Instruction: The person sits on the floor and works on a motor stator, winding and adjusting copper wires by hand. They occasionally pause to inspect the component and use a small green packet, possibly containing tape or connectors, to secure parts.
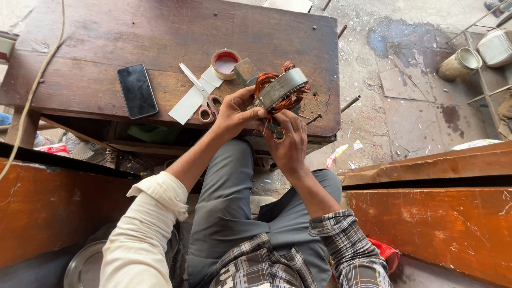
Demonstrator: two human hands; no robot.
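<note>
A pale cord (37,80) runs down the far left, crossing the corner of the dark, scuffed wooden workbench (106,37). On the bench lies a black smartphone (137,90), face up, and to its right a white strip of paper or card (193,96) with a pair of scissors with reddish-pink handles (202,98) laid across it. Just beyond them sits a brown roll of tape with a red core (225,63), and beside that a small grey metal block (246,71).

At the near edge of the bench the left hand (234,113) — in a cream sleeve — is closed around the left side of a round grey metal motor stator wound with copper-coloured wire (280,88), thumb pressed on its rim. The stator is tilted on edge, held just above or against the bench top; which one cannot be told. The right hand (288,144), in a checked sleeve, comes up from below with its fingers curled into the loose wire ends under the stator, gripping them.

Further right, on the stained concrete floor (416,117), stands a tan cylindrical can (458,64) — and nearer, an orange-brown wooden panel (442,224).
</note>
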